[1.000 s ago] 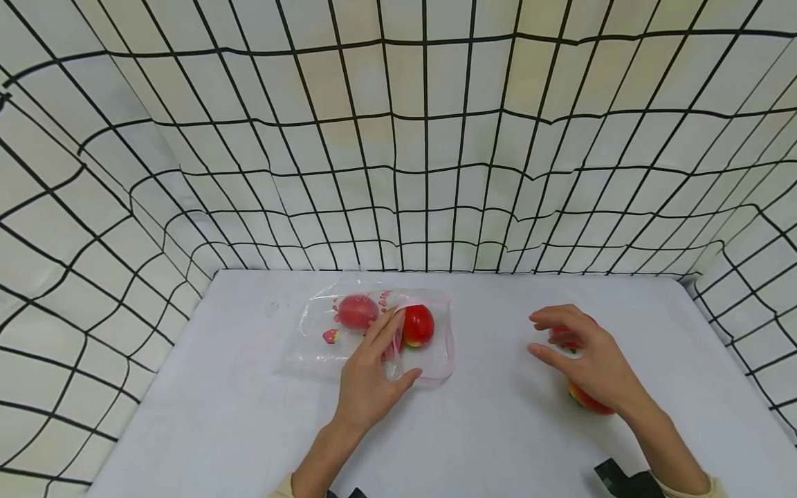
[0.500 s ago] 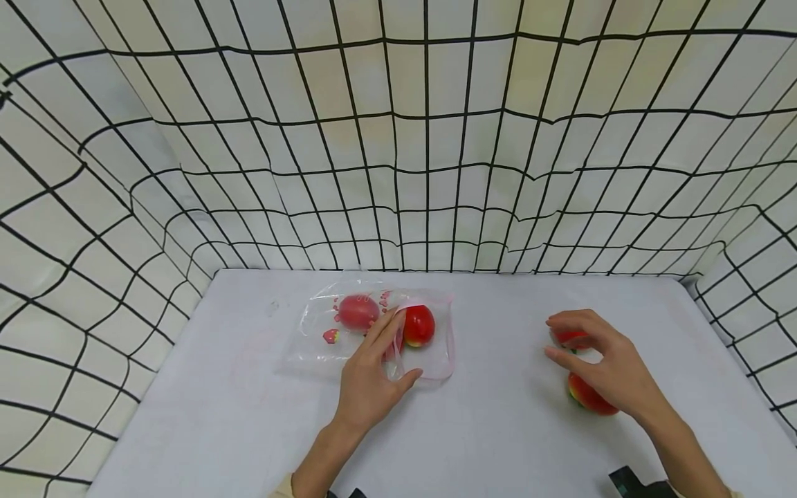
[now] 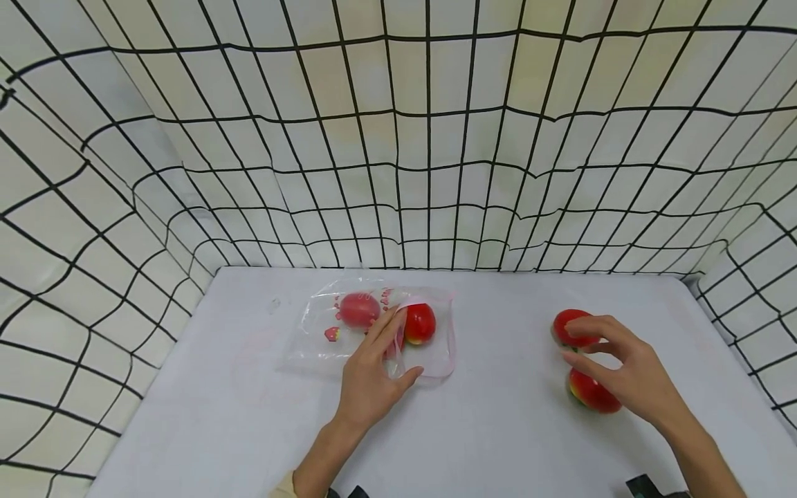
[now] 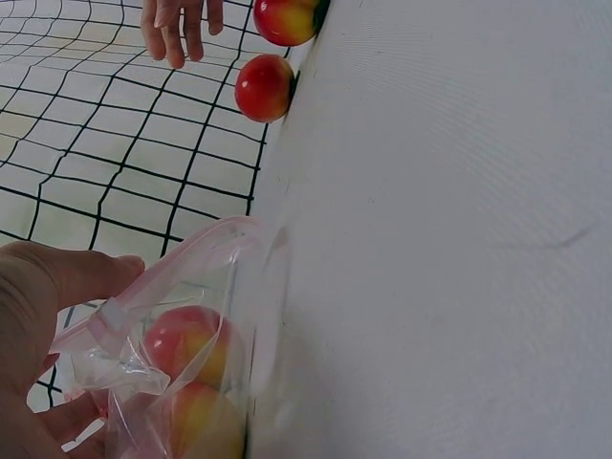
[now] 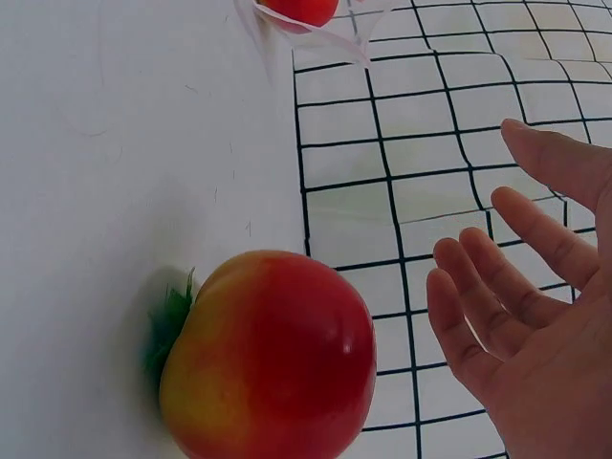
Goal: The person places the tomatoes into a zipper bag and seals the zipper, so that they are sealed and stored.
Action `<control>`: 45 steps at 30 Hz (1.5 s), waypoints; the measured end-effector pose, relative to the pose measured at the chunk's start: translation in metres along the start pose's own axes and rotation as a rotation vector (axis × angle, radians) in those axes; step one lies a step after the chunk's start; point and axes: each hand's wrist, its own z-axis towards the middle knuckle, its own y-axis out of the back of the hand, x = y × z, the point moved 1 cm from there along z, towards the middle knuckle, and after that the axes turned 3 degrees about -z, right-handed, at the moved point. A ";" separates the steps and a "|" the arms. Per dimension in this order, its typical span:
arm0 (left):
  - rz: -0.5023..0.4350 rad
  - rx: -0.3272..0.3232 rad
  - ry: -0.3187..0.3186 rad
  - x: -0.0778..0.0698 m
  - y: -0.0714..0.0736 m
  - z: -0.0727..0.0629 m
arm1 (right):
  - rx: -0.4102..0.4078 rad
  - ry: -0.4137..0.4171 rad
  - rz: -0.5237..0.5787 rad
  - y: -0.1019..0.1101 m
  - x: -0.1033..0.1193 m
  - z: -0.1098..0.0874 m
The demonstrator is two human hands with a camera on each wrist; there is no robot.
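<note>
A clear plastic bag (image 3: 320, 356) with a pink edge lies on the table, red-and-yellow fruits (image 3: 420, 325) inside it. My left hand (image 3: 367, 384) is on its mouth, straight fingers at the raised lip and thumb spread towards the table. The left wrist view shows this pink lip (image 4: 191, 253) standing up beside the thumb (image 4: 105, 274). My right hand (image 3: 629, 366) hovers around two loose fruits, fingers and thumb apart and nothing between them. Its fingertips overlap the farther fruit (image 3: 568, 325); the nearer fruit (image 3: 591, 393) is partly hidden. A green leaf (image 5: 170, 330) shows on one fruit (image 5: 277, 359).
A white cloth-like surface (image 3: 236, 415) covers the table. Black netting (image 3: 426, 173) over pale walls closes off the back and both sides. Small strawberry prints (image 3: 332, 335) mark the bag, and a second fruit (image 3: 359, 310) shows through its plastic.
My right hand has drawn back to the right and slightly nearer, uncovering more of the farther loose fruit. The left hand and the bag have kept their place.
</note>
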 end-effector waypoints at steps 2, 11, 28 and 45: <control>-0.004 -0.003 -0.004 0.000 0.000 0.000 | -0.006 0.003 -0.010 0.001 -0.001 -0.002; -0.011 -0.003 0.011 -0.001 -0.001 0.000 | -0.024 0.034 0.022 0.009 -0.008 -0.009; -0.015 -0.001 0.011 -0.002 0.001 0.000 | 0.034 0.035 -0.060 0.028 -0.029 -0.022; -0.018 -0.002 0.021 -0.003 0.002 0.000 | 0.070 -0.060 -0.137 0.040 -0.058 -0.036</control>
